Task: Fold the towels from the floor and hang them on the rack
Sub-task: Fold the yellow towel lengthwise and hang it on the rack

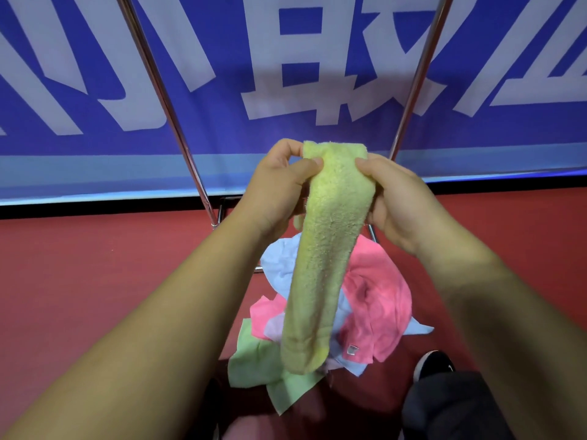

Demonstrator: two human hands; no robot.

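While both the left hand [279, 185] and right hand [400, 201] pinched the folded yellow towel [327, 249] by its top, hanging on the rack [165, 100] likely came next.

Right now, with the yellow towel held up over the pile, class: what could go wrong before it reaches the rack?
1. The left hand and right hand pinch the yellow towel only at its top edge; the hanging strip might unfold.
2. The pile of towels lies at the foot of the rack, near a shoe; a step forward could trample or snag it.
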